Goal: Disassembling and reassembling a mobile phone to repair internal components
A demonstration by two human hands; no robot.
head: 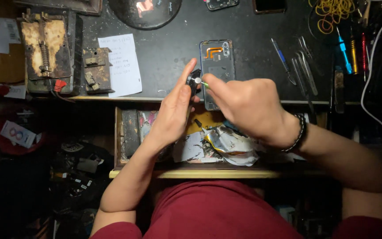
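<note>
Hands (213, 99) pinch small black part (194, 81).

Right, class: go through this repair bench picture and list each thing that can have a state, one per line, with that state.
Phone: back cover off, insides exposed, lying flat on the bench.
Small black part: held upright in the left hand.
Thin green-tipped tool: pinched in the right hand, tip at the black part.
Drawer: pulled open, full of scraps.
Tweezers: lying unused on the bench.
Paper note: flat, written on.
</note>
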